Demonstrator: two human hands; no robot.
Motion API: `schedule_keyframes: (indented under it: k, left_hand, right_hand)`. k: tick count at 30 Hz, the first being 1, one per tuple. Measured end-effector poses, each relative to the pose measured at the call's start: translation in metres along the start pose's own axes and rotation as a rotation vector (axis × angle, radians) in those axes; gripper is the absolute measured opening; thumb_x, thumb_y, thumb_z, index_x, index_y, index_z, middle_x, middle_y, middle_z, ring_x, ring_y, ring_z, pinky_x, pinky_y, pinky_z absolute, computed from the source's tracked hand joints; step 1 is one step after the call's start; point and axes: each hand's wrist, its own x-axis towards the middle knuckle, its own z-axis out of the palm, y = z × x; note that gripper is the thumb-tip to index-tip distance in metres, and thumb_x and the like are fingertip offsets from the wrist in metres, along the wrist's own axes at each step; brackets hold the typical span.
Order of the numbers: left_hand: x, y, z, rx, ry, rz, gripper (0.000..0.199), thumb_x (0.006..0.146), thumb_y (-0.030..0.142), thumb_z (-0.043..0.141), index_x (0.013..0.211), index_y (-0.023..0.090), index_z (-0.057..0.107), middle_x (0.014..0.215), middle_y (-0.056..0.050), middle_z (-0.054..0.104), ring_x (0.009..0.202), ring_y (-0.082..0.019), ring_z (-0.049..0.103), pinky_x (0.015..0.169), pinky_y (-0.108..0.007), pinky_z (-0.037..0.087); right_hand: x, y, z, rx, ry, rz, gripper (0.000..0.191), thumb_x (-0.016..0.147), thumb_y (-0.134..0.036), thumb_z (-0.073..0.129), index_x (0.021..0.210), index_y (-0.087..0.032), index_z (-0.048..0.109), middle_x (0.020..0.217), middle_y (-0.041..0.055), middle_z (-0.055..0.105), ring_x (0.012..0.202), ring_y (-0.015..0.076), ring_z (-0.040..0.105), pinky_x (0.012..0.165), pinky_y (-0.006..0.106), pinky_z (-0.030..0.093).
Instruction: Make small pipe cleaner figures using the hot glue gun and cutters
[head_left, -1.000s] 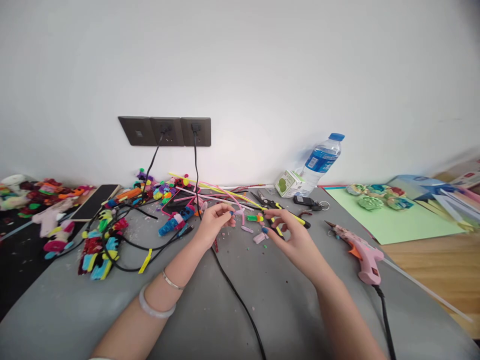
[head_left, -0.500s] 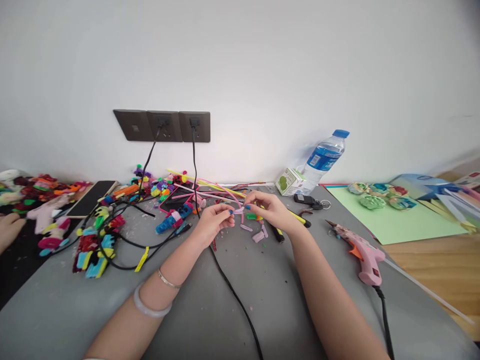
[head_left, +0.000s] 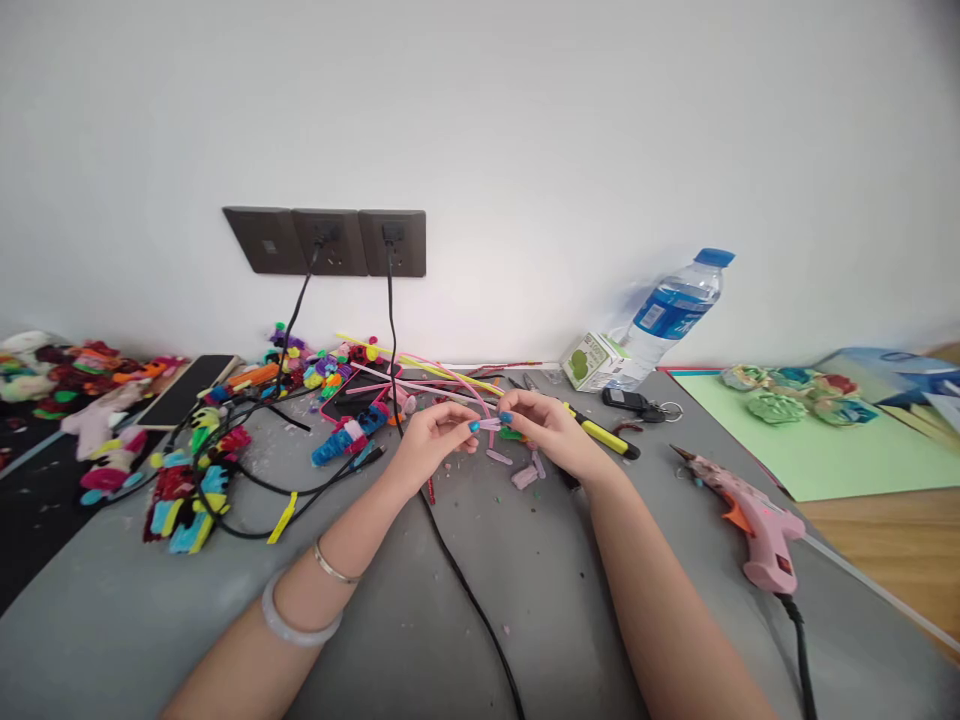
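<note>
Between the fingertips of both hands is a short lilac pipe cleaner. My left hand pinches its left end between thumb and forefinger, and my right hand pinches its right end. Just below them on the grey table lie several short lilac pipe cleaner pieces, some folded into a small bundle. Long pink and yellow pipe cleaners spread out behind the hands. Left of my left hand rests a blue and pink fuzzy figure.
A pink glue gun lies at right, before green paper with paper flowers. A tilted water bottle, box, keys and yellow cutter are behind. Black cables cross the table; fuzzy figures and a phone lie left.
My right hand has lowered its raised fingers and now pinches the lilac pipe cleaner close to my left hand. The view has shifted slightly; the objects at right appear farther right.
</note>
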Motion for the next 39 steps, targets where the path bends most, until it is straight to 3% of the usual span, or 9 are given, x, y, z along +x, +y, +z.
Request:
schedule_keyframes:
  k: [5,16,39]
  left_hand:
    - [0.0002,-0.0031,-0.0032,0.184,0.018,0.283,0.02,0.075,0.028,0.078,0.09,0.017,0.072,0.091,-0.006,0.069,0.078,-0.015,0.066,0.069,-0.026,0.058]
    - [-0.0026,0.0008,-0.0024,0.383,0.034,0.546,0.011,0.082,0.026,0.073,0.089,0.018,0.075,0.086,-0.005,0.067,0.069,-0.013,0.065,0.061,-0.025,0.059]
    - [-0.0053,0.0045,0.0,0.443,0.069,0.528,0.004,0.082,0.019,0.069,0.082,0.018,0.073,0.08,-0.004,0.067,0.068,-0.013,0.064,0.058,-0.024,0.057]
  right_hand:
    - [-0.0023,-0.0039,-0.0008,0.049,0.007,0.007,0.039,0.085,-0.057,0.065,0.082,-0.019,0.057,0.072,-0.0009,0.052,0.061,0.0111,0.043,0.054,0.024,0.034]
    - [-0.0032,-0.0043,0.0021,0.064,0.005,-0.036,0.035,0.087,-0.052,0.066,0.081,-0.019,0.059,0.073,-0.0013,0.051,0.062,0.0108,0.042,0.056,0.024,0.035]
    - [-0.0041,-0.004,0.0016,0.088,-0.019,-0.109,0.028,0.089,-0.046,0.066,0.083,-0.019,0.061,0.077,-0.0001,0.055,0.064,0.0114,0.046,0.06,0.026,0.039]
